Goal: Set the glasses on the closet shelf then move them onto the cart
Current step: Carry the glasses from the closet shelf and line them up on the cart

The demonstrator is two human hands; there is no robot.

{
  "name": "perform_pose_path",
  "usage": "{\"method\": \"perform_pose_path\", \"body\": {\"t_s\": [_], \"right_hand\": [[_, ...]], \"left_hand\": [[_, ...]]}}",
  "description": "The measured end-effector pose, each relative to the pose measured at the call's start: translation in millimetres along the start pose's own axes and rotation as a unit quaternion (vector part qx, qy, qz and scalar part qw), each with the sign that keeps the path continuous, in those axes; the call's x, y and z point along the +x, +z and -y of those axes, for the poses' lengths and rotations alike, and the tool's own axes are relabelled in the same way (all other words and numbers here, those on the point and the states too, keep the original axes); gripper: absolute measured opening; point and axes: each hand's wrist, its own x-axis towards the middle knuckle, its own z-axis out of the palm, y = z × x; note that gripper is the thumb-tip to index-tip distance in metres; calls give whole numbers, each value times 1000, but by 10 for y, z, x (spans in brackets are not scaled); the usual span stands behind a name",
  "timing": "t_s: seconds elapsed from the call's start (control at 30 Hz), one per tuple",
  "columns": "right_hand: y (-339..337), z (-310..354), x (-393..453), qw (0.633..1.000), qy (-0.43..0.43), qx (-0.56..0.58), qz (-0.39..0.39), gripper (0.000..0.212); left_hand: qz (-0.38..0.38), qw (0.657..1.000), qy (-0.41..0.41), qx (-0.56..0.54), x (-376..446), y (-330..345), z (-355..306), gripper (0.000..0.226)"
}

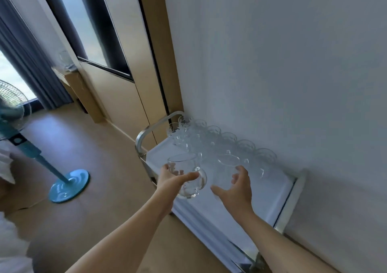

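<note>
— What is the left hand (170, 177) doing?

— Its grip is curled round a clear glass mug (184, 175), rounded in the bowl with a looped handle, thumb across the front. It is held tilted above the near-left corner of the cart (278, 197).

— And the right hand (237, 185)?

— Fingers spread and relaxed, holding nothing, just beside a second mug (228, 164) that stands on the cart.

— What is the cart like?

— A smooth white tray top with a shiny curved metal rail (146, 132). Rows of see-through glasses (211, 138) crowd its far half against the matte white wall (282, 63).

— Anything else?

— A teal fan (68, 183) with a glossy round base on the tan floor.
</note>
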Motion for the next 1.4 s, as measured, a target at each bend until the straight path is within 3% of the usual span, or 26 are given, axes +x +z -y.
{"method": "perform_pose_path", "body": {"t_s": [0.23,0.5,0.7,1.0,1.13,1.4], "right_hand": [[-104,-282,370,999,35,8,-14,97],[-89,-498,622,998,64,4,-31,90],[-12,-601,846,994,89,1,-67,88],[209,-701,1113,982,129,-21,-134,87],[305,-689,1185,976,148,-31,-157,89],[475,-622,1249,965,173,-35,-194,91]], "left_hand": [[1,999,-8,52,415,370,95,81],[23,976,24,214,903,585,202,91],[118,934,63,331,1319,704,278,115],[232,870,108,421,1998,857,351,113],[297,811,153,481,2260,892,332,129],[330,718,265,552,2607,967,351,111]]}}
